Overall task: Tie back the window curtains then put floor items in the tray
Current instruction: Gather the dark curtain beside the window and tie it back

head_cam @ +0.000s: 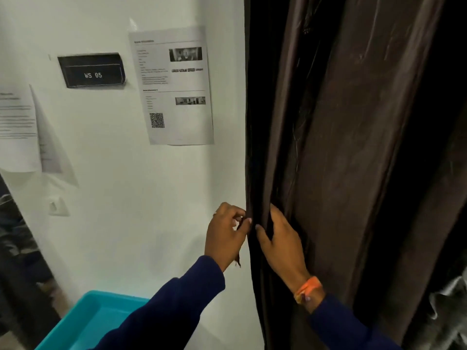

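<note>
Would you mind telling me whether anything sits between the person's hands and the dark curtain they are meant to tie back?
Nothing visible does. The left hand pinches the curtain at its wall-side edge, and the right hand grips a fold just beside it. Both are already on the fabric.

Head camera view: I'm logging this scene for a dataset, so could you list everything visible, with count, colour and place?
curtain: one, dark brown, hanging in folds on the right, its edge against the wall
tie strip: one, dark brown, mostly hidden; an end shows below the left hand
tray: one, turquoise, bottom left, partly behind the left sleeve
sign: one, black, reads WS 05, on the wall upper left
printed sheets: two, white; one with a QR code at centre, one at the left edge
wall switch: one, white, lower left wall
wristband: one, orange, right wrist
left hand: pinching at the curtain edge
right hand: grip around a curtain fold
</note>
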